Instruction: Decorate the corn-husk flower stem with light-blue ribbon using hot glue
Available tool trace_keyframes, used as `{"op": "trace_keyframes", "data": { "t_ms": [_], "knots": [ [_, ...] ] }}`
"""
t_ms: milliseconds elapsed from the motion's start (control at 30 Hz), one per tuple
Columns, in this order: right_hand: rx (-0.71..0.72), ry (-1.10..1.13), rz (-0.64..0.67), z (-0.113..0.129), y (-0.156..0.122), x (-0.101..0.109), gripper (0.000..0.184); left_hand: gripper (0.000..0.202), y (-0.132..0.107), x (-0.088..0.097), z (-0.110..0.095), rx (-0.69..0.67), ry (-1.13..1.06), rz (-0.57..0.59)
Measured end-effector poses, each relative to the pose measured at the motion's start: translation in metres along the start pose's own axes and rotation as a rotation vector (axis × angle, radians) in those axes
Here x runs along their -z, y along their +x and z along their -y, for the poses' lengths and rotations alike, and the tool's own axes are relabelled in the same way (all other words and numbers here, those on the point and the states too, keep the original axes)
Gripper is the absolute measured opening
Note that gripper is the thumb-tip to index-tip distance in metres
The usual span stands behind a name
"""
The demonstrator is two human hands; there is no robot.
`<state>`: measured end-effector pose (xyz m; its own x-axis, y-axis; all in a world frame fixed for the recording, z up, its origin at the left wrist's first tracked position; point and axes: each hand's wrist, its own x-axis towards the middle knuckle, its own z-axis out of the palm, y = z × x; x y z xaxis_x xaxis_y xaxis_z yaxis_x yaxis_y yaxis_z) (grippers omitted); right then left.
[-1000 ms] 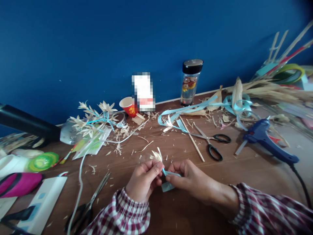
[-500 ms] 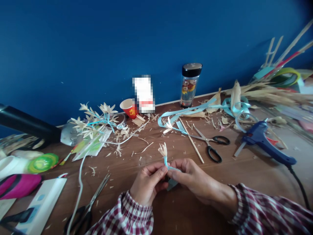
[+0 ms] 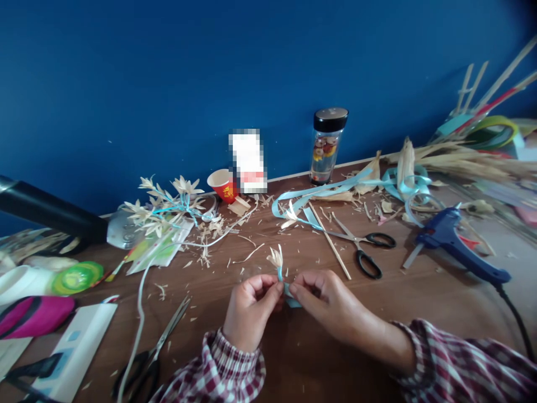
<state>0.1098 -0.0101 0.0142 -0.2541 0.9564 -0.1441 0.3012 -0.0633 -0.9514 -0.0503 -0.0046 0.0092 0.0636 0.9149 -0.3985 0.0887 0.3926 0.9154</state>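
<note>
My left hand [image 3: 250,306] and my right hand [image 3: 327,303] meet fingertip to fingertip over the brown table [image 3: 419,291]. Between them they pinch a small straw flower [image 3: 276,258] whose pale petals stick up above the fingers. A light blue ribbon [image 3: 289,293] is wound round its stem; my right hand's thumb and forefinger are closed on the ribbon, and my left hand's are closed on the stem. Both wrists wear plaid sleeves.
Black-handled scissors [image 3: 366,250] and a thin wooden stick [image 3: 329,240] lie just beyond my right hand. A blue glue gun [image 3: 457,246] rests at the right, a second pair of scissors [image 3: 151,350] at the lower left. A finished flower bunch [image 3: 168,205], red cup [image 3: 222,183], jar [image 3: 326,145] and ribbon coils [image 3: 398,182] stand further back.
The flower has tilted and shifted slightly as my fingers turned it. The loose ribbon end that hung below my hands a second ago has shortened and is drawn in against the stem.
</note>
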Motion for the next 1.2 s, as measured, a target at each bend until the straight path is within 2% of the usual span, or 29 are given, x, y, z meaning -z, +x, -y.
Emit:
{"op": "trace_keyframes", "data": {
  "t_ms": [167, 433, 833, 1000, 1100, 1200],
  "knots": [
    [0.064, -0.074, -0.039, -0.002, -0.003, -0.0025, 0.024, 0.021, 0.0006, -0.0018, 0.0044, -0.069, 0.028, 0.011],
    [0.055, -0.113, -0.003, -0.0008, -0.0017, 0.0015, 0.022, 0.026, 0.0032, 0.0028, 0.0038, -0.033, 0.018, -0.003],
    [-0.007, -0.021, 0.033, 0.0054, -0.0009, 0.0053, 0.02, 0.02, 0.0036, 0.0039, 0.0047, 0.039, -0.193, 0.132],
    [0.054, -0.031, 0.031, 0.0026, -0.0035, 0.0032, 0.019, 0.032, 0.0068, 0.0036, 0.0097, 0.073, -0.261, 0.203],
    [0.104, -0.06, 0.024, -0.0004, -0.0048, 0.0021, 0.019, 0.027, 0.0067, 0.0034, 0.0092, 0.069, -0.245, 0.27],
    [0.127, -0.102, 0.014, -0.0016, -0.0053, 0.0015, 0.018, 0.022, 0.0061, 0.0039, 0.0068, 0.087, -0.229, 0.273]
  ]
}}
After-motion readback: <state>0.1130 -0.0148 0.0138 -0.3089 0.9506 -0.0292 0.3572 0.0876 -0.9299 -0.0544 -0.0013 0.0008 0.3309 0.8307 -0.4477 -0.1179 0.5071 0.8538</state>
